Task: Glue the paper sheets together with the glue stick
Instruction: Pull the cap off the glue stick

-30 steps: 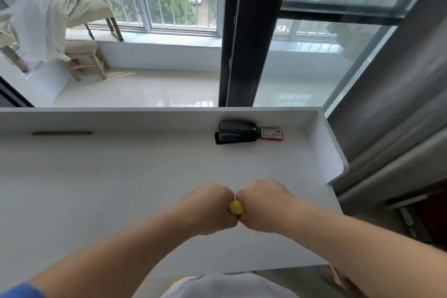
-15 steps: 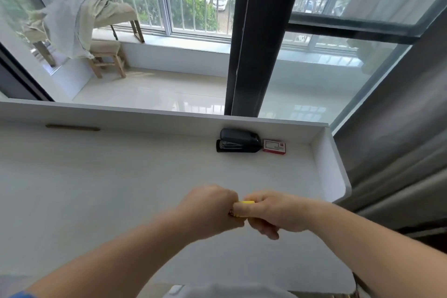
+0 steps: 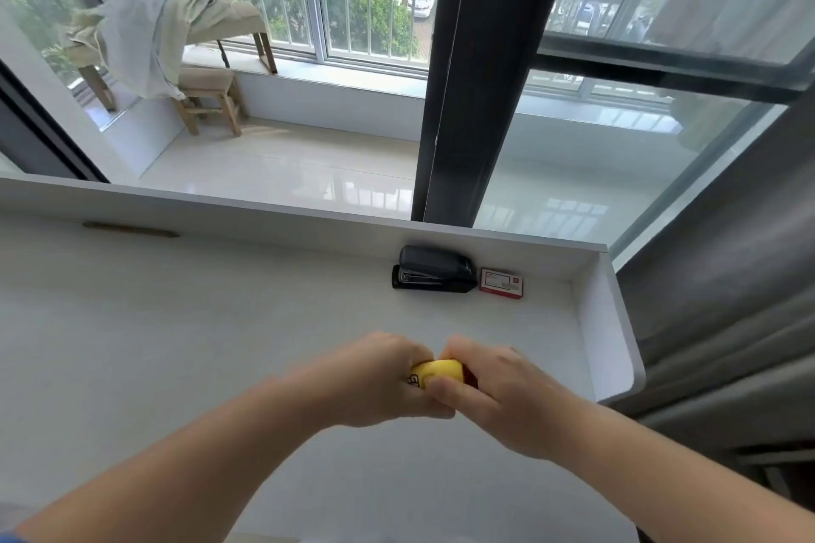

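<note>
A white table [image 3: 176,322] with a raised rim is seen below a tall window, a balcony and a draped chair [image 3: 167,26] beyond the glass. At one o'clock on the table, against the back rim, a black stapler [image 3: 434,269] is lying, with a small red box [image 3: 502,283] just beside it on the right. No paper sheets are in view anywhere on the table.

And at the centre, above the table's near half, the glue stick [image 3: 434,373] is held between both hands. The left hand [image 3: 379,379] is closed round one end from nine o'clock, only a short yellow stretch with dark print being left uncovered. The right hand [image 3: 498,392] is closed on the other end from three o'clock, thumb pressed across the front, a sliver of red showing under the fingers. Both grips are tight, nothing else being touched.

The stick is judged light, rigid and smooth-sided, so some slip under a twist is to be expected. The barrel is best taken firmly in one hand and the cap pinched near its rim by the other. By the look of it, the cap is being worked off; whether it has parted cannot be told, the joint being hidden.
</note>
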